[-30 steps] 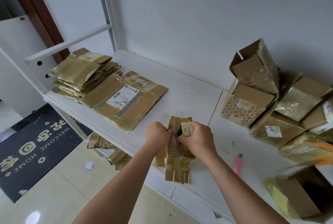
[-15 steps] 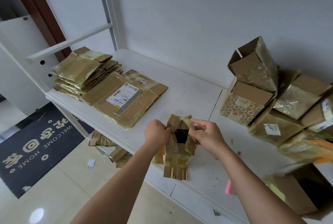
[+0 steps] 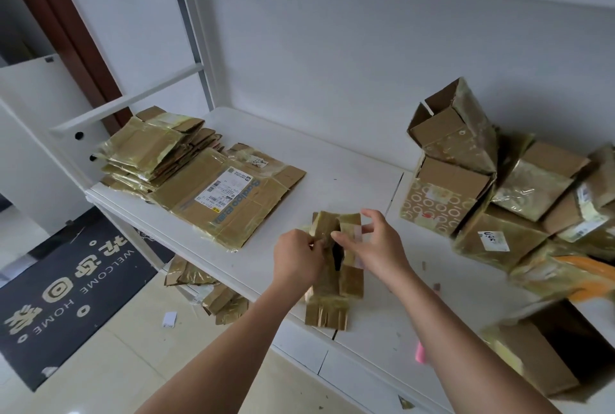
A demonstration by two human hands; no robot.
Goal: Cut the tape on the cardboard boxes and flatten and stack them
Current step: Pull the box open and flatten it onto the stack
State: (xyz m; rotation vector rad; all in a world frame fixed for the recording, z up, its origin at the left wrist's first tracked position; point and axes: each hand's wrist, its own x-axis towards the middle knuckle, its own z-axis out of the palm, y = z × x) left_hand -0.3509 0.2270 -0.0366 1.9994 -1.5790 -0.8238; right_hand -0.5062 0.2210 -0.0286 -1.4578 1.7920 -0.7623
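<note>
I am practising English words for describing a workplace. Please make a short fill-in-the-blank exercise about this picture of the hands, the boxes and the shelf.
1. Both hands, the left hand and the right hand, hold one small taped ____.
2. The stack of flattened boxes lies on the ____ end of the white shelf.
3. The pile of unflattened boxes stands to the ____ of the hands.
4. The pink cutter lies on the shelf, held by ____ hand.

Missing words: box; left; right; neither
</note>
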